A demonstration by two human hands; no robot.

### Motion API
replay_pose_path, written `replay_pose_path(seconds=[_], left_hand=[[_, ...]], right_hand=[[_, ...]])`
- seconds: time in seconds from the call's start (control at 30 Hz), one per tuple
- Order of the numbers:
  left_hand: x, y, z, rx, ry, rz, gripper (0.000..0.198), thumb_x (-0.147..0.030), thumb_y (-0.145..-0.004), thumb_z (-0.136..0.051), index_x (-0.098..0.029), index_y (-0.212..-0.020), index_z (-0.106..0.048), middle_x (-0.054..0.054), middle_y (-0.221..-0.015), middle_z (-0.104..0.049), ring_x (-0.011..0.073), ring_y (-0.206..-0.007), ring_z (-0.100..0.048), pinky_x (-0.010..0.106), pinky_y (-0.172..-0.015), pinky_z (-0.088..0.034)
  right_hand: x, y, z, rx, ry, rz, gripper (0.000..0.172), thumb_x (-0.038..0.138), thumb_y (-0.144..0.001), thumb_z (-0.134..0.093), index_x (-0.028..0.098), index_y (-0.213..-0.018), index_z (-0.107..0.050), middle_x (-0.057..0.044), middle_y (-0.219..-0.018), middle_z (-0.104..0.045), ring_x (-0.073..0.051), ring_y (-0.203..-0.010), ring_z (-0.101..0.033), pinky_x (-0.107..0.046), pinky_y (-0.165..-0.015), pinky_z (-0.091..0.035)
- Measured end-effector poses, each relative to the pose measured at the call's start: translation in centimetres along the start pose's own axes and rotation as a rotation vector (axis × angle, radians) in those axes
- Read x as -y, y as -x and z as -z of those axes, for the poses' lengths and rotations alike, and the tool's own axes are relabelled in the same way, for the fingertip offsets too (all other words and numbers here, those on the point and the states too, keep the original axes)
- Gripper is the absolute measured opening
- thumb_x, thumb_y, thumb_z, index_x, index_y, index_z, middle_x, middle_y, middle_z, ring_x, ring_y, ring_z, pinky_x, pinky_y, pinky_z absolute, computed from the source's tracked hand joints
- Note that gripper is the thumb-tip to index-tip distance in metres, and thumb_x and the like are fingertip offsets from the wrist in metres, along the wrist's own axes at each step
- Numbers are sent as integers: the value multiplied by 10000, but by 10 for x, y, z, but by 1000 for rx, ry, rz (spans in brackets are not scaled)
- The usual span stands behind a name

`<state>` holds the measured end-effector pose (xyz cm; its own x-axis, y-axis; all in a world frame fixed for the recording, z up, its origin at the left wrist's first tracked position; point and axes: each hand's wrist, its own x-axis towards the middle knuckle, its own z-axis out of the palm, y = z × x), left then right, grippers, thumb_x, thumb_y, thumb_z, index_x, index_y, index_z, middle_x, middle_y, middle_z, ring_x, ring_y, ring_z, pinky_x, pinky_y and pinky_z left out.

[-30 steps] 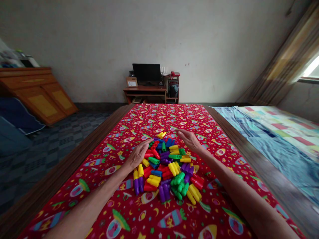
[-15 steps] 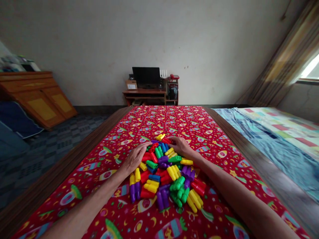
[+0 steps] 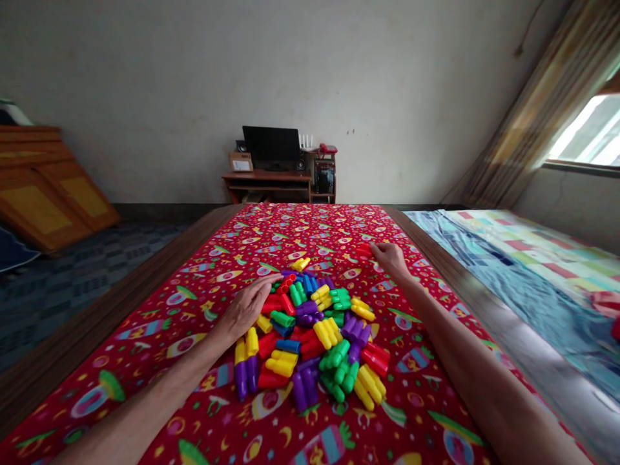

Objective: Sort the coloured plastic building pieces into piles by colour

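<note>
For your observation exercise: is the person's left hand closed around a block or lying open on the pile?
Open. The left hand lies flat, fingers extended, against the pile of plastic blocks, gripping none.

Two hands are showing: the left hand (image 3: 245, 309) and the right hand (image 3: 390, 258). One heap of plastic blocks (image 3: 310, 339) is lying on one red patterned cloth (image 3: 290, 239); the blocks are overlapping too much for an exact count, though five colours are showing among them: red, yellow, green, blue and purple. One yellow block (image 3: 300, 263) is sitting apart at the far edge. One monitor (image 3: 271, 139) is standing on one desk (image 3: 268, 179).
</note>
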<state>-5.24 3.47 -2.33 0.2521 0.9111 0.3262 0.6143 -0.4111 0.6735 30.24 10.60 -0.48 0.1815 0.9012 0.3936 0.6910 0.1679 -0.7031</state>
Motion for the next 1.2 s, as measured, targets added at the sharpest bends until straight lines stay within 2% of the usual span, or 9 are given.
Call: replay_pose_path(seconds=[0.13, 0.3, 0.5, 0.67, 0.73, 0.8, 0.9, 0.97, 1.2], left_hand=[[7, 0, -3, -24, 5, -22, 657, -604, -938, -266, -142, -1204, -649, 123, -1294, -642, 269, -1263, -550, 432, -1139, -364], [5, 1, -1, 31, -48, -129, 574, -547, -942, -333, -155, -1226, -641, 132, -1334, -613, 271, -1279, -532, 436, -1133, -372], [7, -4, -2, 38, -182, -197, 518, -501, -883, -469, -170, -1244, -635, 137, -1352, -593, 274, -1252, -544, 440, -1085, -427], [1, -20, -1, -126, -279, -256, 314, -424, -838, -561, -182, -939, -734, 118, -1132, -693, 272, -1092, -621, 447, -1002, -487], [-7, -26, 1, -206, -278, -284, 304, -427, -867, -548, -184, -854, -730, 102, -1031, -710, 258, -1029, -636, 429, -970, -501], [-16, -31, 0, -229, -237, -289, 324, -434, -895, -526, -180, -862, -725, 91, -968, -711, 236, -955, -653, 390, -914, -526], [-29, -34, -7, -177, -147, -276, 336, -429, -919, -505, -174, -901, -723, 79, -934, -719, 209, -876, -674, 335, -845, -551], [-35, -32, -14, -143, -105, -290, 341, -433, -924, -508, -175, -904, -730, 79, -937, -729, 207, -876, -683, 327, -844, -554], [-40, -23, -26, -116, -65, -348, 333, -427, -937, -517, -182, -949, -742, 79, -946, -744, 212, -890, -698, 337, -837, -566]], right_hand=[[-42, -10, 27, -185, 149, -144, 420, 470, -756, -454, 192, -445, -504, -5, -413, -432, -141, -486, -445, -266, -507, -287], [-69, -13, 41, -210, 204, -252, 387, 398, -798, -464, 129, -697, -723, -84, -567, -647, -206, -618, -592, -272, -543, -391], [-54, -7, 38, -263, 415, -206, 402, 251, -804, -453, 135, -1048, -750, -154, -952, -741, -260, -873, -646, -336, -754, -465], [-24, -4, 28, -245, 403, -5, 397, 200, -823, -457, 109, -1112, -713, -181, -1010, -729, -268, -950, -650, -358, -848, -459], [-4, 0, 21, -176, 340, 133, 354, 207, -847, -464, 112, -1066, -725, -169, -985, -737, -246, -900, -664, -329, -818, -462], [19, 7, 14, -20, 239, 273, 314, 249, -882, -479, 133, -1005, -743, -129, -905, -749, -215, -788, -672, -292, -739, -464], [54, 25, 0, 240, 33, 433, 297, 313, -913, -513, 158, -993, -753, -74, -832, -755, -169, -690, -660, -239, -646, -447], [72, 38, -9, 352, -82, 502, 297, 333, -920, -534, 163, -1048, -741, -61, -850, -757, -153, -691, -658, -217, -624, -440], [93, 57, -15, 599, -118, 682, 240, 290, -908, -573, 140, -1011, -729, -56, -811, -730, -112, -649, -603, -191, -598, -406]])
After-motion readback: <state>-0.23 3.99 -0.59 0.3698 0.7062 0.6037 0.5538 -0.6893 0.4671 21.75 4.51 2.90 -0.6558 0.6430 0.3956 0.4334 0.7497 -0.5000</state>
